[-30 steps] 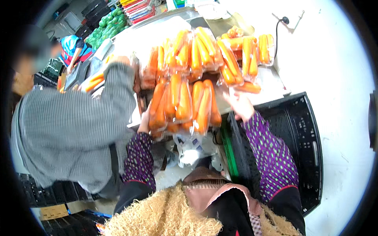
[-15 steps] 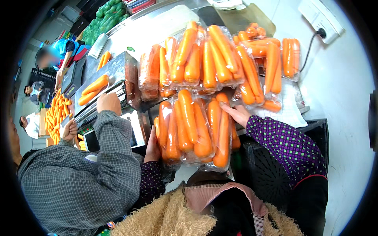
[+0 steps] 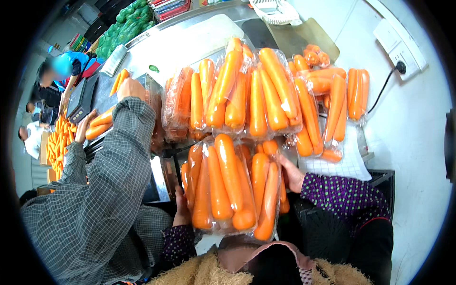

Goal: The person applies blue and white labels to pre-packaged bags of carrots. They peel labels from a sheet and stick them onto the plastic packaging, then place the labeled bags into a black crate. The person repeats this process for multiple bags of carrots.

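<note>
Between my two hands I hold several clear-wrapped carrot packs [image 3: 223,185] in front of my body. My left hand [image 3: 181,209] presses their left side, its fingers partly hidden behind the packs. On the right side, my right hand [image 3: 292,175] grips with the thumb along the outermost pack and the other fingers out of sight. Just beyond them lies a heap of wrapped carrot packs [image 3: 273,95] on the worktop, stacked on one another.
At my left a co-worker in a checked sleeve [image 3: 121,142] reaches over a wrapping machine [image 3: 102,90] with carrots [image 3: 99,124] on it. A black crate [image 3: 323,223] stands at the lower right. A socket with a plug [image 3: 400,67] is on the right wall.
The view has shifted, and the packs in my hands sit lower in it. The co-worker's arm has stretched farther forward, its hand now at the carrots on the machine's far part.
</note>
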A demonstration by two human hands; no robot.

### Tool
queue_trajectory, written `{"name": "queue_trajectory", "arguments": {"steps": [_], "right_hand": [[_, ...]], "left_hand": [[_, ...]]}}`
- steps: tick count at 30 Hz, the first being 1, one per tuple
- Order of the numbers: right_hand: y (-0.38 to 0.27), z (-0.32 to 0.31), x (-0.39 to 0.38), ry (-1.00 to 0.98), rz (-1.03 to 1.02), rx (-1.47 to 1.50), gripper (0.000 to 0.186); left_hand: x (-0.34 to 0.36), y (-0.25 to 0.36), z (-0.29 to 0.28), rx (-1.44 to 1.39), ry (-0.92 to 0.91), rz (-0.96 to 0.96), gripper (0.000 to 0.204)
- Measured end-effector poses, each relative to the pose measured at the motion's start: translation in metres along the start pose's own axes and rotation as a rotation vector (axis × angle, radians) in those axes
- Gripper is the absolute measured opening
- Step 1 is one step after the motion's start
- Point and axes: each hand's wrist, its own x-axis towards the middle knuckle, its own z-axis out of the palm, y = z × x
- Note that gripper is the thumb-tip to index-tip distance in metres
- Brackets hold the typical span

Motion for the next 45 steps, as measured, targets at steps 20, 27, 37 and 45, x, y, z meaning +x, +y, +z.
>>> {"name": "queue_trajectory", "arguments": {"steps": [20, 27, 37, 45], "right_hand": [[-0.006, 0.074, -0.027, -0.266, 0.122, 0.108, 0.075], [-0.006, 0.106, -0.073, -0.340, -0.078, 0.059, 0.070], [-0.006, 0.045, -0.197, -0.147, -0.788, -0.120, 0.048], [0.138, -0.101, -0.320, 0.371, -1.212, 0.343, 0.057]], "left_hand": [[0.130, 0.264, -0.158, 2.074, 0.485, 0.724, 0.018], [0.054, 0.233, -0.183, 2.356, 0.481, 0.636, 0.021], [0.033, 0.120, -0.010, 0.535, -0.175, 0.452, 0.047], [-0.044, 0.175, 0.290, 0.394, -1.025, 0.471, 0.048]]}}
